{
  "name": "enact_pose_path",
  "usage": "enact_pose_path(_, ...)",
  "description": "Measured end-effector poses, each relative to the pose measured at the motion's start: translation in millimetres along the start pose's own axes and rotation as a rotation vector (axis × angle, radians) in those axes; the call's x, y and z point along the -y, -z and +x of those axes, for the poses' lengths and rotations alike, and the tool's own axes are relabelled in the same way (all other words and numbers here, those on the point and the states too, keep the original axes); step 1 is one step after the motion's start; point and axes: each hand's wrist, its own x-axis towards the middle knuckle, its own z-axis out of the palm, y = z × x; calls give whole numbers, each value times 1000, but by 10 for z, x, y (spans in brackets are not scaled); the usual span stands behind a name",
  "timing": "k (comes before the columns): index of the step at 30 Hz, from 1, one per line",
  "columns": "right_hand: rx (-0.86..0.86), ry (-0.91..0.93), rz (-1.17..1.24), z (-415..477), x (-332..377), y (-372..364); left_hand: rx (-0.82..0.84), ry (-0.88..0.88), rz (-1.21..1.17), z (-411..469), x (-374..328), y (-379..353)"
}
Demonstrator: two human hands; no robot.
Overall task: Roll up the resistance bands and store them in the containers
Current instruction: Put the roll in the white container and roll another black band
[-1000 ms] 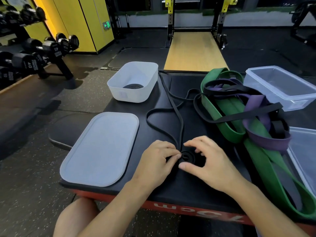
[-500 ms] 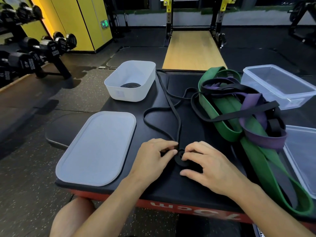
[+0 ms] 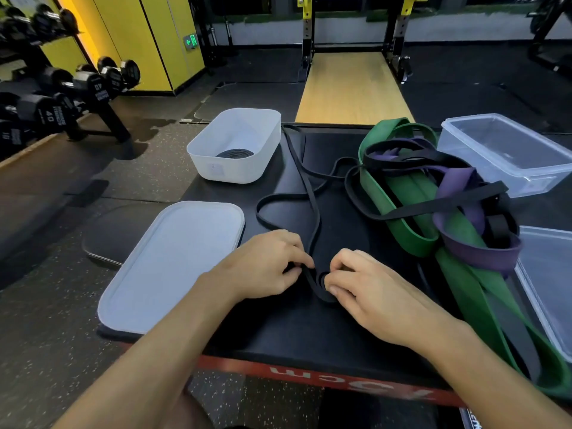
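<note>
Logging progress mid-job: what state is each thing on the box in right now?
Thin black band, partly coiled, tail loose.
Left hand, pinching the band.
Right hand, pinching its coiled end.
White tub, open, one rolled band inside.
Lid, off, lying flat.
Band pile, unrolled, tangled.
Far clear container, open.
Near clear container, open.

Left hand [image 3: 263, 267]: pinching the thin black band [image 3: 313, 199] right next to its coil [image 3: 322, 284]
Right hand [image 3: 371, 289]: fingers curled onto that little coil, keeping it down on the black platform [image 3: 278, 329]
Loose part: snakes off toward the white tub [image 3: 216, 168]
White tub: one rolled band [image 3: 234, 153] already sitting inside
Lid [image 3: 173, 261]: flat on the platform, left of the hands
Pile [image 3: 402, 196]: green, purple and black bands all tangled, just beside a clear tub [image 3: 544, 181]
</note>
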Motion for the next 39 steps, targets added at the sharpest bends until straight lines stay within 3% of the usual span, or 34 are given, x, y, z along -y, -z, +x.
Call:
enact_pose_path(5,48,-12,12,45,-43,21,60,-36,-2,63,156,111)
enact_pose_path(13,41,-50,-42,31,-58,20,-17,-172,128,-23,268,112)
enact_pose_path(19,54,-52,-35,50,-25,-3,2,-139,125,4,314,180)
enact_pose_path(27,8,-18,92,0,-82,-40,-161,-28,83,-15,134,-13)
enact_pose_path(36,-20,-30,160,-28,-114,-94,-103,76,26,-110,50,25)
enact_pose_path(39,-15,-34,184,-17,-123,-106,-176,89,33,-45,18,-59)
